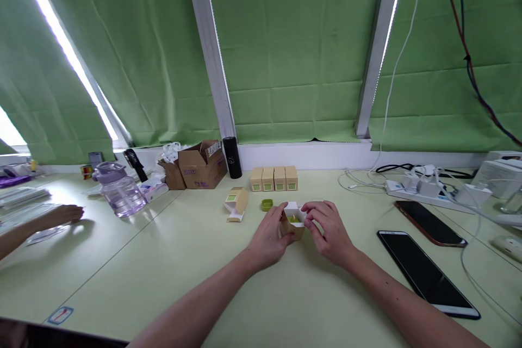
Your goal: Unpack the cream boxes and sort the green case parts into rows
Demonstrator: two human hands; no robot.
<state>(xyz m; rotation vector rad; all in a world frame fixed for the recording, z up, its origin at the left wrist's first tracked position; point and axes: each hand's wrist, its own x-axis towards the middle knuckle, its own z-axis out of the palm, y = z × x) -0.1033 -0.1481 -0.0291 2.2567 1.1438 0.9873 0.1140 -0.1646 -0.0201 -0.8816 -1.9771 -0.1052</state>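
Note:
My left hand [267, 239] is closed around a small kraft cardboard box [294, 232] with its top open and a white inside. A yellow-green thing [293, 218] shows within the box, partly hidden by its walls. At the box's right edge, the curled fingers of my right hand [329, 231] pinch the white flap. Just behind my left fingers lies a small green square dish [267, 205]. Left of that, another kraft box [236, 204] rests on its side with its end flaps open. Several closed boxes [273, 179] stand in a row farther back.
A black cylinder [232, 157] and a brown carton [203, 165] stand by the wall, near a purple water bottle [120, 190]. On the right lie two phones [428, 272], a power strip [428, 196] and loose cables. Another person's hand [61, 216] is at far left.

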